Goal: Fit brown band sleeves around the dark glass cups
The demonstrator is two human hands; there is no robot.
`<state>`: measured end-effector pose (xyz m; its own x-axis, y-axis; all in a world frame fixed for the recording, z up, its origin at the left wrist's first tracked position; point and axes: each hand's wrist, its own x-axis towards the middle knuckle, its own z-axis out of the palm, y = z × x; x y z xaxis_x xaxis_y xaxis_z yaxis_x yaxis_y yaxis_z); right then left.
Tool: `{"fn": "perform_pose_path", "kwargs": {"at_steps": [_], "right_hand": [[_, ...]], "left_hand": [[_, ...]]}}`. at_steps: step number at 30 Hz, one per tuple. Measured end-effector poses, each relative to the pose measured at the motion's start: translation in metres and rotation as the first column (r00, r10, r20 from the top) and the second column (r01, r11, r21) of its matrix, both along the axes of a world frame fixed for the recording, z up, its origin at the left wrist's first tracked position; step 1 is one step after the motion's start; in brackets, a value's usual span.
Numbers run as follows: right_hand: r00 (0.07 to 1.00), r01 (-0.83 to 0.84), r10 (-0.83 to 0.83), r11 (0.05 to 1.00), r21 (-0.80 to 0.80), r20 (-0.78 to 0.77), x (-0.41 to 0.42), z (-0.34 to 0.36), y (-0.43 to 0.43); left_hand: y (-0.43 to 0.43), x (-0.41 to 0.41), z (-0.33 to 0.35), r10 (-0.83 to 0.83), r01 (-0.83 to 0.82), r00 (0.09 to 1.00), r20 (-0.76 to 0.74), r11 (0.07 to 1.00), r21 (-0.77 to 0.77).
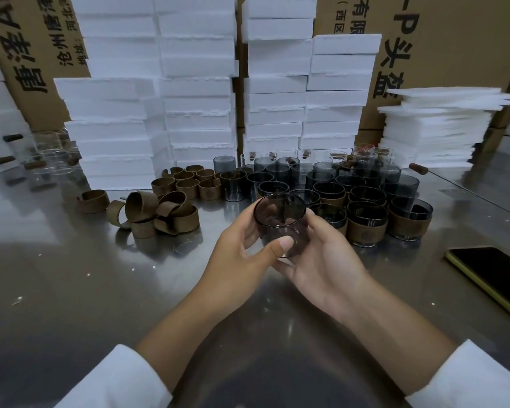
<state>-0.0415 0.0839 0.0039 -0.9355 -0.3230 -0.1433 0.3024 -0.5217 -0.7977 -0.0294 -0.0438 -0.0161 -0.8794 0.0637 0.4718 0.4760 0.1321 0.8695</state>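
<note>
- I see both hands raised over the brushed steel table (71, 290), sharing one dark smoky glass cup (280, 222), which is tilted with its mouth towards the camera and has no band on it.
- The left hand (239, 254) grips the cup's near wall, thumb laid across the glass. The right hand (327, 260) cradles the base and far side with its fingers curled round it.
- My judgement: this is the start of a cycle. A cup is in hand but no sleeve has been fetched.
- The loose heap of brown band sleeves (159, 213) lies on the table to the left of the hands. A tidier cluster of upright brown bands (189, 181) stands behind it, next to the unsleeved dark cups (277, 178).
- The finished cups wearing brown sleeves (365, 222) stand just right of the hands, so the held cup probably belongs there once it is banded.
- Next, I think the left hand should let go and take one band from the heap while the right hand keeps the cup steady.
- The band then has to be opened round and slid squarely over the base, without being skewed on the slick glass.
- A black phone with a yellow edge (495, 272) lies at the far right, clear of the work.
</note>
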Motion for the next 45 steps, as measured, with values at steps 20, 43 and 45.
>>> {"fn": "perform_pose_path", "kwargs": {"at_steps": [20,43,45], "right_hand": [[0.991,0.132,-0.123,0.938,0.321,-0.049,-0.003,-0.004,0.009],[0.907,0.263,-0.083,0.877,0.402,-0.412,0.004,-0.007,0.0],[0.916,0.214,-0.051,0.9,0.379,-0.397,0.005,-0.005,0.003]], "left_hand": [[-0.006,-0.003,-0.002,0.0,0.0,1.0,-0.002,0.997,-0.074],[-0.008,-0.002,0.002,-0.113,0.008,0.938,0.327,0.952,0.305],[-0.008,-0.001,0.003,-0.144,0.023,0.927,0.348,0.944,0.329]]}}
